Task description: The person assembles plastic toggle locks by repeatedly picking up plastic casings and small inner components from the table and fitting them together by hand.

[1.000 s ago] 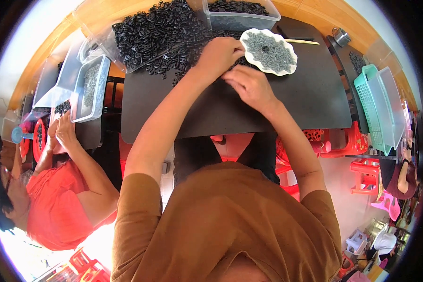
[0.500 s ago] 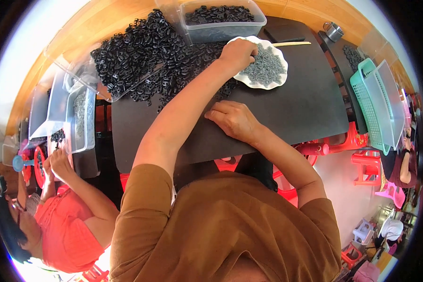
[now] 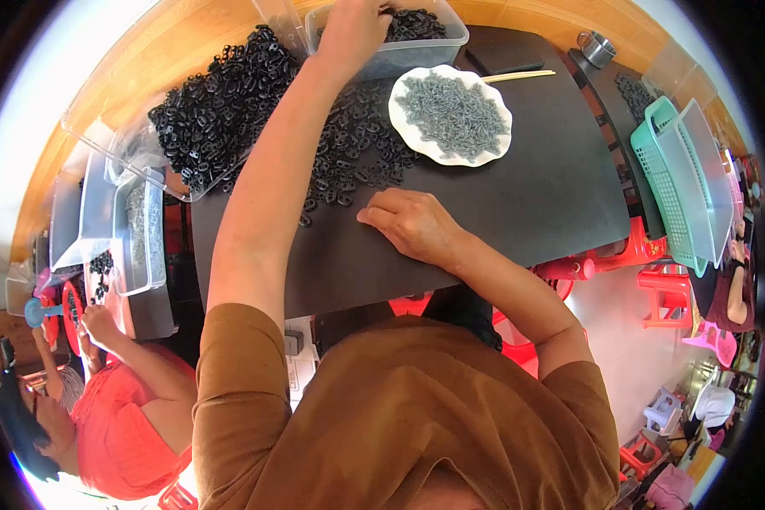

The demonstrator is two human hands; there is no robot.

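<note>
Black pieces [image 3: 418, 27] lay in the bin [image 3: 402, 61] under the left hand [image 3: 354, 32]; the right hand [image 3: 412, 225] was curled, both grips indiscernible.

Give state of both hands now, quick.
Left hand: at the clear tub; open or closed, can't tell.
Right hand: curled closed; any contents hidden.

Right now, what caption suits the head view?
Left hand at the bin of black pieces, right hand over the dark table.
</note>
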